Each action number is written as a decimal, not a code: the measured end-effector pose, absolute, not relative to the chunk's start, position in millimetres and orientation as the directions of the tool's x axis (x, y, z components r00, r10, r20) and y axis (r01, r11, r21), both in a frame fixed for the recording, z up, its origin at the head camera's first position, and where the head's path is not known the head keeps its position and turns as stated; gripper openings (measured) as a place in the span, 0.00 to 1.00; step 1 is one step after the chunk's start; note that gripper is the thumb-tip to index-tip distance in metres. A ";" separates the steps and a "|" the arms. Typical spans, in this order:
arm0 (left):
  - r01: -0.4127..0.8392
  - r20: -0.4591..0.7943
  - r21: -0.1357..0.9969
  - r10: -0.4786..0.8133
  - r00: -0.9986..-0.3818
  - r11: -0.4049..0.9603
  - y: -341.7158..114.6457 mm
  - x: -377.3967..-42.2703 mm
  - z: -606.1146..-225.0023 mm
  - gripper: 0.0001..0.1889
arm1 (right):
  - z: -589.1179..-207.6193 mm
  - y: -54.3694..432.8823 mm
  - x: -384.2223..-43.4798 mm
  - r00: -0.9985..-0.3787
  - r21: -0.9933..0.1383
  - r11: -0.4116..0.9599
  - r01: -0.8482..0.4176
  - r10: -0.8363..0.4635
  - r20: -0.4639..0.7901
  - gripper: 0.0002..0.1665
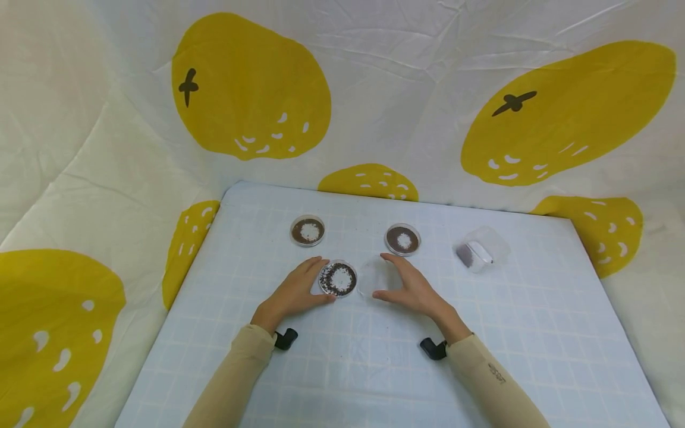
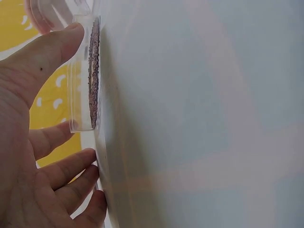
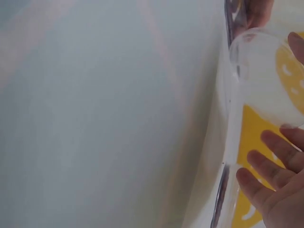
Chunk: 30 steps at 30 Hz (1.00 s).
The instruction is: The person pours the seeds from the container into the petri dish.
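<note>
My left hand (image 1: pixel 297 291) holds a clear petri dish (image 1: pixel 338 279) by its sides, thumb at the near rim and index finger at the far rim. Dark brown granules form a ring in the dish around a pale middle; from the side they show as a thin layer (image 2: pixel 94 71). Just to the right, my right hand (image 1: pixel 414 289) pinches a clear round lid (image 3: pixel 259 78) between thumb and index finger. The lid is tilted up, its left edge close beside the dish. The other right fingers (image 3: pixel 270 173) are spread.
Two more petri dishes with brown granules stand farther back, one at left (image 1: pixel 307 230) and one at right (image 1: pixel 402 239). A clear plastic bag (image 1: pixel 497 244) with dark granules lies at the back right. Fabric printed with yellow fruit (image 1: pixel 251 89) hangs behind the table (image 1: pixel 342 368).
</note>
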State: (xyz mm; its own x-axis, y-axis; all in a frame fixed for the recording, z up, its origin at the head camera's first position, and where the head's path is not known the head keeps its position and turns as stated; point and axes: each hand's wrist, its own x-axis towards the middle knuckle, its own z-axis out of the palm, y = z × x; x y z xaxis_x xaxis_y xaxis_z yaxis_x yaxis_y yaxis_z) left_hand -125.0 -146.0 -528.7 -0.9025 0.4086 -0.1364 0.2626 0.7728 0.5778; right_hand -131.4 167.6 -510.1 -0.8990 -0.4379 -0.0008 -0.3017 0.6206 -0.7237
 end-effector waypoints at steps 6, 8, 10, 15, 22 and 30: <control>0.253 -0.140 0.580 0.401 -0.905 0.775 -146.0 -124.9 -529.6 0.49 | -511.4 163.7 -132.7 -0.890 -0.732 0.598 -0.325 -0.456 0.023 0.57; 0.255 -0.136 0.580 0.401 -0.906 0.774 -146.0 -125.0 -529.9 0.49 | -511.7 162.2 -133.1 -0.886 -0.734 0.591 -0.334 -0.464 0.029 0.57; 0.257 -0.133 0.579 0.400 -0.907 0.774 -146.1 -124.9 -529.9 0.49 | -511.3 160.4 -133.4 -0.882 -0.743 0.578 -0.337 -0.470 0.034 0.57; 0.250 -0.140 0.579 0.397 -0.907 0.776 -146.1 -124.5 -529.2 0.50 | -508.7 154.6 -135.1 -0.869 -0.771 0.537 -0.344 -0.492 0.045 0.57; 0.244 -0.151 0.579 0.396 -0.906 0.778 -145.4 -124.6 -528.4 0.50 | -506.6 146.5 -138.9 -0.854 -0.793 0.493 -0.357 -0.516 0.064 0.57; 0.245 -0.146 0.578 0.395 -0.907 0.778 -145.3 -125.9 -529.3 0.50 | -507.6 139.6 -145.4 -0.835 -0.812 0.438 -0.386 -0.539 0.106 0.56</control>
